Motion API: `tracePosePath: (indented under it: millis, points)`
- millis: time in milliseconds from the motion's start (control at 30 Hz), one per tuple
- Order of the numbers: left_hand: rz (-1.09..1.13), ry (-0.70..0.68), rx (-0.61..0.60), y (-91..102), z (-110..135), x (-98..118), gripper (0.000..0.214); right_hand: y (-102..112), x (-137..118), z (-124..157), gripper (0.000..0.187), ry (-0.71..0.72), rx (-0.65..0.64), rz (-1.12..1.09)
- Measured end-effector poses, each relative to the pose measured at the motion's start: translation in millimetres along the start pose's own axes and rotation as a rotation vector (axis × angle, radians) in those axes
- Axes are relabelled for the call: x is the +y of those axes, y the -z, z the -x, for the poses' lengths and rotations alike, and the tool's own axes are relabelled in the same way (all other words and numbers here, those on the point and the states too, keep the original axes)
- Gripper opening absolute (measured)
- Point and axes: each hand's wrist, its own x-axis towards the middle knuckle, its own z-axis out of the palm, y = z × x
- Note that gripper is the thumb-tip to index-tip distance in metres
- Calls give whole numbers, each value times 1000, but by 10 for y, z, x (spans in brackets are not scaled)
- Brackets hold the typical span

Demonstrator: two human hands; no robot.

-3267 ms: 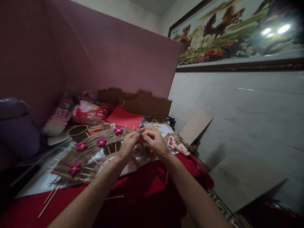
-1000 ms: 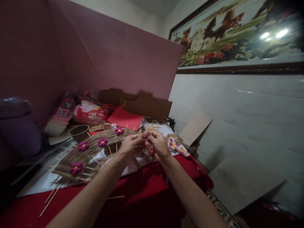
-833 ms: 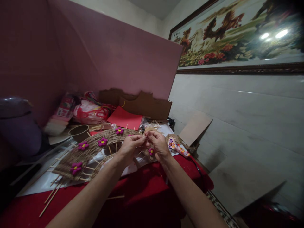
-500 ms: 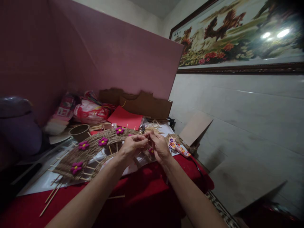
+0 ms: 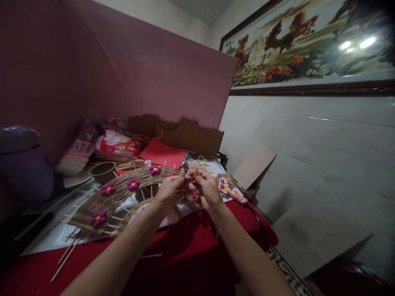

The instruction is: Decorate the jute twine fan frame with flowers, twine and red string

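Note:
My left hand [image 5: 172, 190] and my right hand [image 5: 207, 189] meet fingertip to fingertip above the right part of a twine-wound arch [image 5: 119, 193]. Both are closed in a pinch. Whatever lies between the fingers is too small and hidden to name. Thin wooden sticks [image 5: 114, 226] cross the arch like spokes. Magenta felt-like flowers with yellow centres, such as this flower [image 5: 98, 218], sit along its band. One small flower [image 5: 196, 196] shows just beneath my hands.
A flower-patterned glue gun [image 5: 231, 191] lies right of my hands. Behind the arch are a round brown container [image 5: 103, 172], a red sheet [image 5: 163, 152], plastic bags [image 5: 119, 144] and torn cardboard [image 5: 191, 135]. Loose sticks [image 5: 66, 259] rest on the red cloth [image 5: 185, 250] at front left.
My left fingers have shifted slightly, with the thumb now raised beside the index finger. My right hand stays almost in place, and the arch has not visibly moved.

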Motion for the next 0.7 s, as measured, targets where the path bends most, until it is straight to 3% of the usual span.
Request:
tracePosePath:
  millis: [233, 467, 700]
  points:
    - [-24, -31, -25, 31, -41, -72, 34, -19, -22, 12, 29, 24, 17, -35]
    - [-9, -39, -6, 46, -66, -113, 37, -56, -34, 31, 32, -45, 11, -91]
    - [-71, -18, -34, -7, -18, -46, 40, -8, -35, -9, 29, -19, 0, -109]
